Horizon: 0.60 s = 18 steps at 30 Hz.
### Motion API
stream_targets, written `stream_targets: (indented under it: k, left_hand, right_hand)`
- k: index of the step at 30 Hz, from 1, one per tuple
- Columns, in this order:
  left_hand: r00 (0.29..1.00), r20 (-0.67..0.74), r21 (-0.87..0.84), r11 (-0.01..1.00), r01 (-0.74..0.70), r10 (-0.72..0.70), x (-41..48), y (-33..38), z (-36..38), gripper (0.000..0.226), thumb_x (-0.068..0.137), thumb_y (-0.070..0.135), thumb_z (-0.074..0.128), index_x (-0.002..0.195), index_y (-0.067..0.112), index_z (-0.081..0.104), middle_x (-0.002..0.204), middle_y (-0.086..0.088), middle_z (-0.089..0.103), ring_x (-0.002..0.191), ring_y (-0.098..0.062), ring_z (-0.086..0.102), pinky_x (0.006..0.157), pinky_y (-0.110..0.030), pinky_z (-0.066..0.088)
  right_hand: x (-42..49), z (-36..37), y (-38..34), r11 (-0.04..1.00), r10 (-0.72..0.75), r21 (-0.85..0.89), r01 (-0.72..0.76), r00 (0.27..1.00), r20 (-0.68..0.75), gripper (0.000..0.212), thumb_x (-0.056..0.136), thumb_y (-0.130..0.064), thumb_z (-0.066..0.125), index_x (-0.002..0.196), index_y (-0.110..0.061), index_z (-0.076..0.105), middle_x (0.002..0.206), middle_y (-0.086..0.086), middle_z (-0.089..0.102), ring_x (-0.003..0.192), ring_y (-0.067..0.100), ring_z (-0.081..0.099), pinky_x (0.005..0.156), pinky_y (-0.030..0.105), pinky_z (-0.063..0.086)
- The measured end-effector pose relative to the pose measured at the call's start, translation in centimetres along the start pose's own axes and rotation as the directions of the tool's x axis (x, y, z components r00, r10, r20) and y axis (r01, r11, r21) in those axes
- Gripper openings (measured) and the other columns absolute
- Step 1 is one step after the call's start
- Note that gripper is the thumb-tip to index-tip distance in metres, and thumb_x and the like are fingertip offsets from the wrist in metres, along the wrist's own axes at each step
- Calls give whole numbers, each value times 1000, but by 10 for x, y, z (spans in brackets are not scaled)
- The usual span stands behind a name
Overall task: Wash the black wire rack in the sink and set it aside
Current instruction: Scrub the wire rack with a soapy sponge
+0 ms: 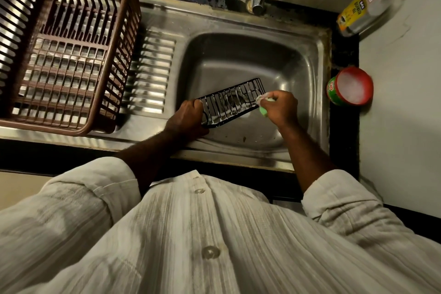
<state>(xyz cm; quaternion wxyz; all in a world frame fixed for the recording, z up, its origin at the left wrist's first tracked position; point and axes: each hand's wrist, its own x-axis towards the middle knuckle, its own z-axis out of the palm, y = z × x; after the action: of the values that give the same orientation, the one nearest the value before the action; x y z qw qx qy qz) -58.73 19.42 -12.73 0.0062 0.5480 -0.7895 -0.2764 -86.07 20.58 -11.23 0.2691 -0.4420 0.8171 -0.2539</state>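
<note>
The black wire rack [232, 102] looks soapy over the sink [307, 55], with the left hand [188, 116] gripping one end and the right hand [280, 107] squeezing what seems a green sponge [263, 110] against it.

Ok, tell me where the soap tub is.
In the head view, the soap tub stands just right of the sink rim, nearer the camera than the dishwash bottle.

Black wire rack [232, 102], long & narrow w/ soapy suds, held tilted above steel sink [238, 59] basin.
</note>
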Motion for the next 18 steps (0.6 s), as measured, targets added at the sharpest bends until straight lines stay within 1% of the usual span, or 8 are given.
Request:
stream_targets:
  k: [2,3,7,10,12,14,16,18]
  left_hand:
    - [1000,-7,-8,1000,-3,2,0,-1,0,67,65,28,84,116,-1,53,120,-20,56,111,-36,51,87,-42,48]
    - [1000,-11,-11,1000,-7,7,0,-1,1,66,64,28,84,115,0,53,120,-20,56,110,-37,51,86,-43,48]
    - [1000,-12,-14,1000,-18,18,1,-2,2,65,63,27,84,114,1,53,120,-20,56,110,-36,51,86,-42,49]
    - [1000,-18,-5,1000,-21,21,1,-3,2,64,64,28,84,113,1,53,119,-20,57,109,-36,52,85,-42,49]
    - [1000,-21,-2,1000,-22,21,1,-4,1,64,64,28,84,113,1,53,119,-19,57,108,-36,52,85,-42,49]
    - [1000,-19,-8,1000,-23,23,2,-4,1,63,64,28,84,112,1,53,119,-19,57,108,-36,53,85,-42,49]
    - [1000,-15,-20,1000,-23,23,2,-4,1,63,64,28,84,113,2,53,119,-19,57,109,-36,53,85,-42,49]
    - [1000,-14,-31,999,-23,23,2,-4,2,63,64,28,83,113,3,53,119,-18,57,109,-35,53,84,-42,50]
  right_hand:
    - [4,-6,-1,999,29,47,-27,998,-52,16,79,-22,81,94,-19,76,91,-7,72,83,10,66,77,23,55]
    - [7,-9,-1,998,35,58,-31,998,-54,18,81,-21,80,98,-19,75,93,-8,70,85,9,66,77,22,54]
    - [20,-12,-3,997,38,69,-39,999,25,23,83,-11,74,104,-20,75,104,-3,73,94,14,69,83,29,59]
    - [29,-8,-10,998,43,44,-43,999,15,29,82,-7,71,109,-17,73,108,0,73,96,15,68,86,29,57]
    - [35,-3,-15,998,40,43,-42,999,37,28,82,-9,72,109,-16,73,107,0,74,94,14,68,85,27,57]
    - [40,2,-20,998,36,39,-39,998,60,27,82,-12,74,109,-14,74,108,1,74,96,15,69,88,30,57]
    - [43,9,-24,1000,15,-2,-15,998,61,27,84,-14,74,111,-13,74,111,3,74,101,18,69,93,33,56]
    - [44,14,-29,997,-23,-68,27,998,62,26,86,-15,73,112,-10,74,112,5,74,103,20,68,93,30,54]
